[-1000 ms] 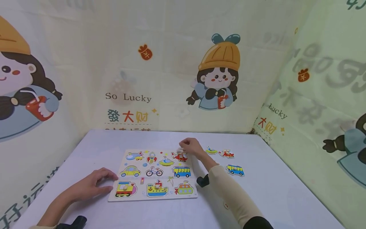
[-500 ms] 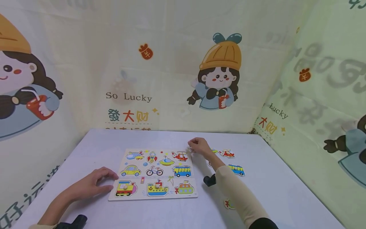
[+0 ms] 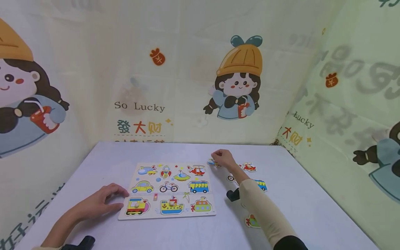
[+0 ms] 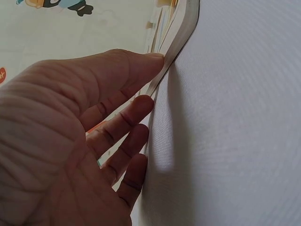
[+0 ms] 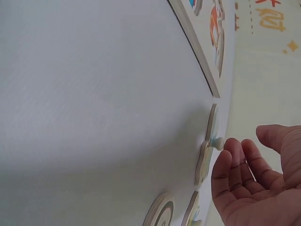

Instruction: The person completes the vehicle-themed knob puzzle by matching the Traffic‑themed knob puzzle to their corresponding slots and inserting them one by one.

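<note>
The wooden puzzle board (image 3: 156, 217) with vehicle pictures lies on the table. At its left edge rests my left hand (image 3: 98, 203); in the left wrist view the thumb (image 4: 146, 63) touches the board's edge, other fingers extended and loosely bent. Just past the board's top right corner is my right hand (image 3: 223, 159), directly above a small knobbed airplane piece (image 3: 211, 162). The right wrist view shows this piece (image 5: 205, 155) flat on the table, its peg (image 5: 217, 143) close to the fingertips, while the thumb stands apart and nothing is held.
Right of the board lie loose pieces: a helicopter (image 3: 249, 167), a blue bus (image 3: 261, 185), a bicycle (image 3: 230, 178) partly behind the forearm, and a green submarine (image 3: 251, 221). Train (image 3: 136, 206) and ship (image 3: 172, 205) pieces with knobs sit in the board. Printed cloth walls stand behind.
My right hand has moved right, away from the board's helicopter corner. The airplane piece has come into view beneath it, let go on the table. My left hand stays in place.
</note>
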`<state>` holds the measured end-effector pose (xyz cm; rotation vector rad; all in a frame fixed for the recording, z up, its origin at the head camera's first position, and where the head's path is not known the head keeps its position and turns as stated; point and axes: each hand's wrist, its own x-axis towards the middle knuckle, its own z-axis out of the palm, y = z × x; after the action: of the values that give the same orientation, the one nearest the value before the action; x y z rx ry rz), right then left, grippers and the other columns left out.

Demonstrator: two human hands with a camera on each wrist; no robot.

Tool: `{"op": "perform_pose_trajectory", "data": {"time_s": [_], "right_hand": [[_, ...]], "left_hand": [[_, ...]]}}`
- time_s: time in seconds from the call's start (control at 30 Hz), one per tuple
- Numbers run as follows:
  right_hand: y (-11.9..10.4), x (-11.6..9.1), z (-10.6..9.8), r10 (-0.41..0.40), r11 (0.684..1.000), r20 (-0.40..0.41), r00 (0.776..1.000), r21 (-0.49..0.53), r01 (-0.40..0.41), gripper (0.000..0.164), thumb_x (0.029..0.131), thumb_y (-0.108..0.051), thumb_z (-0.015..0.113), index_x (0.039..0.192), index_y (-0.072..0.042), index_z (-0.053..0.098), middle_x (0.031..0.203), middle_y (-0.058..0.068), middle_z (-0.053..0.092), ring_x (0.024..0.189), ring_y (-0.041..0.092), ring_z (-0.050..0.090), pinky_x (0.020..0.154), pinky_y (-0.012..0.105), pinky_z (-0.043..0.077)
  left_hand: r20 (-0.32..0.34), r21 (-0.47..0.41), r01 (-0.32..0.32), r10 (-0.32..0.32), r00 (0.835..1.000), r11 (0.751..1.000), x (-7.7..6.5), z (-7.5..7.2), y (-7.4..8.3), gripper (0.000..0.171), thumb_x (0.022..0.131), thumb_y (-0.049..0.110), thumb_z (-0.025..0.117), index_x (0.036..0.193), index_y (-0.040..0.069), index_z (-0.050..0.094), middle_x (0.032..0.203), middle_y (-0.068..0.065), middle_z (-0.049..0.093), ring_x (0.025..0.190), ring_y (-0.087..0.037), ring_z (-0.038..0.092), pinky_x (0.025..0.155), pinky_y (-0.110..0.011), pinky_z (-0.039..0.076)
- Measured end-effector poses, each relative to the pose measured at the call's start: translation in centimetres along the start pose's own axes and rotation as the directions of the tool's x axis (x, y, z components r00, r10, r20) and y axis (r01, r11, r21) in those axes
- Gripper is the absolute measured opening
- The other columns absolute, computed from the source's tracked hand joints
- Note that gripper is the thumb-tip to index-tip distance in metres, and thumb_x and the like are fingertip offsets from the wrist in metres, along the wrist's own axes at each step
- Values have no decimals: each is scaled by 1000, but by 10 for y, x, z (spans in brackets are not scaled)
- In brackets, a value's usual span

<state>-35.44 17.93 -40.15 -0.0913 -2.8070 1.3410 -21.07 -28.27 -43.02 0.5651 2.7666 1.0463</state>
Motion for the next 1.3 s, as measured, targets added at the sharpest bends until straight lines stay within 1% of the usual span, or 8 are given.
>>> {"op": "perform_pose_trajectory", "data": {"time_s": [0.27,0.43,0.63,0.77,0.93,1.1,1.3], "right_hand": [[3,4,-1,48,999,-12,999,-7,-48,31,101,-28,65,118,-2,67,106,12,66,87,21,61,71,25,51],[3,8,4,52,999,-27,998,-14,-52,27,99,-26,67,114,-3,68,106,11,66,85,21,59,70,26,52],[3,11,7,48,998,-26,999,-48,-49,23,98,-20,69,112,-3,68,107,12,67,88,22,59,71,26,53],[1,11,8,40,995,-21,999,-86,-41,18,97,-16,70,110,-3,68,104,12,67,88,22,59,71,25,52],[0,9,10,-5,991,-23,1000,-135,2,14,96,-9,68,108,-1,69,103,12,67,91,23,60,77,31,54],[0,7,12,-24,987,-28,999,-161,19,14,96,-8,67,109,-3,69,104,11,66,97,25,59,87,36,53],[0,6,13,-33,985,-30,999,-168,27,15,95,-7,67,110,-2,69,103,11,66,98,26,58,89,38,53]], "left_hand": [[-2,4,20,-20,1000,1000,0,0,0,36,86,24,81,117,13,66,122,-3,62,119,-33,51,104,-66,43],[10,-1,40,-40,999,999,1,-3,0,37,87,25,81,119,14,65,124,-3,62,120,-33,50,105,-66,42],[18,-14,33,-33,999,999,2,-6,0,37,87,24,81,119,13,66,124,-4,62,121,-34,50,105,-66,42],[19,-10,30,-29,999,1000,4,-7,-1,37,87,23,81,119,13,65,124,-4,62,120,-33,51,105,-65,43],[16,-4,7,-7,1000,1000,3,-7,-1,37,88,23,81,119,13,65,124,-4,62,120,-32,52,104,-65,44],[13,-2,5,-5,1000,1000,2,-7,0,37,87,24,81,119,13,65,124,-3,62,119,-32,51,104,-65,43],[13,-1,4,-4,1000,1000,2,-7,0,36,87,25,81,118,14,65,123,-2,63,119,-32,51,103,-65,43]]}}
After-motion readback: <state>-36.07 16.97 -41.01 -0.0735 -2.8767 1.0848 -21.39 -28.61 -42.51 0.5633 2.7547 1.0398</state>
